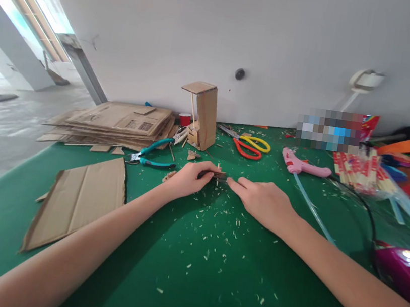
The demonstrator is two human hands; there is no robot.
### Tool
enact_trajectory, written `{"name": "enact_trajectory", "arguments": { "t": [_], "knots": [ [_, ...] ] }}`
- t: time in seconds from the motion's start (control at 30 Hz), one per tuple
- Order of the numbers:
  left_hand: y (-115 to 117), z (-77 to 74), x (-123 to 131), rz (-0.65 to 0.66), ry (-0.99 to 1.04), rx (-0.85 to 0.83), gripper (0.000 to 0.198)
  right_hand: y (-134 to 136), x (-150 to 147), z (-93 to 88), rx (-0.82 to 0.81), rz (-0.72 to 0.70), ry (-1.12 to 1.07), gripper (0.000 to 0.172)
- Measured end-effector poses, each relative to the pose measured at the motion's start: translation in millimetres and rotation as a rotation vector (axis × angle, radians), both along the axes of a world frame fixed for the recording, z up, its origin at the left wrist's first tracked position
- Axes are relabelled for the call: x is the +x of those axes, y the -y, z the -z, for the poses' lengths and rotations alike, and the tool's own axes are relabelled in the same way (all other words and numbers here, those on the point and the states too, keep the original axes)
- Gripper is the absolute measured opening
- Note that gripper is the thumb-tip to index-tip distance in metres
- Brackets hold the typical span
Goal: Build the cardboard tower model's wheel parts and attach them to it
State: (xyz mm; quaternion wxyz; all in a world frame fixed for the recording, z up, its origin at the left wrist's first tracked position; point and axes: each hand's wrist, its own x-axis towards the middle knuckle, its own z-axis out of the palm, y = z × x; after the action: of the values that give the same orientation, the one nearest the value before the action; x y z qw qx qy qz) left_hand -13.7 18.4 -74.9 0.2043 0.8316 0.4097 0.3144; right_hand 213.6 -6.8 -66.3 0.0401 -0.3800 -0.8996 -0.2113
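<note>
My left hand (pixel 192 178) pinches a small brown cardboard piece (pixel 219 175) above the green table. A short pale stick pokes out above and below that piece. My right hand (pixel 264 202) is closed, its fingertips at the right end of the piece, by a thin greyish edge too small to name. Just beyond my hands stands a cardboard model (pixel 208 118) with a flat top and a thin stick post. Teal-handled pliers (pixel 155 154) lie open to the left, and scissors (pixel 249 147) with red and yellow handles lie behind my right hand.
Stacked cardboard sheets (pixel 118 121) lie at the back left, with one loose sheet (pixel 84 197) nearer. A pink glue gun (pixel 304 165) with a trailing cord, packaged sticks (pixel 363 170) and a purple device (pixel 404 273) are at right. Pale shavings (pixel 208 255) dot the green table (pixel 127 274).
</note>
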Motion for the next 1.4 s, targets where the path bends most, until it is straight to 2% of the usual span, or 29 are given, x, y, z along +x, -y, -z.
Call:
{"name": "enact_trajectory", "arguments": {
  "t": [0.13, 0.3, 0.5, 0.63, 0.77, 1.0, 1.27, 1.4],
  "knots": [
    [1.6, -1.2, 0.1, -0.031, -0.002, -0.007, 0.027, 0.5, 0.0, -2.8, -0.068, -0.034, -0.015, 0.040],
    [1.7, 0.1, 0.5, -0.009, 0.019, -0.007, 0.025, 1.9, -1.7, -1.5, 0.018, 0.017, 0.006, 0.046],
    [0.5, 1.0, 1.0, -0.011, 0.017, 0.008, 0.023, 1.0, 1.1, -0.9, -0.019, -0.040, 0.018, 0.042],
    [0.7, 0.3, 0.9, -0.007, 0.005, 0.021, 0.024, 1.2, -0.8, -0.2, 0.041, 0.004, 0.018, 0.045],
    [0.9, -0.6, 2.1, -0.008, 0.009, 0.034, 0.023, 1.1, -2.0, -1.6, -0.017, -0.028, 0.020, 0.039],
    [-0.4, -0.1, 1.7, 0.041, 0.009, 0.123, 0.024, 3.6, -2.1, -1.6, 0.070, -0.005, 0.035, 0.045],
    [0.1, -1.7, 2.1, 0.087, 0.001, 0.170, 0.025, 0.0, 0.7, -3.1, -0.010, -0.025, 0.022, 0.037],
    [-0.2, -0.4, 1.6, 0.105, 0.015, 0.180, 0.025, 3.4, 1.5, -0.5, 0.045, -0.019, 0.037, 0.043]
  ]
}}
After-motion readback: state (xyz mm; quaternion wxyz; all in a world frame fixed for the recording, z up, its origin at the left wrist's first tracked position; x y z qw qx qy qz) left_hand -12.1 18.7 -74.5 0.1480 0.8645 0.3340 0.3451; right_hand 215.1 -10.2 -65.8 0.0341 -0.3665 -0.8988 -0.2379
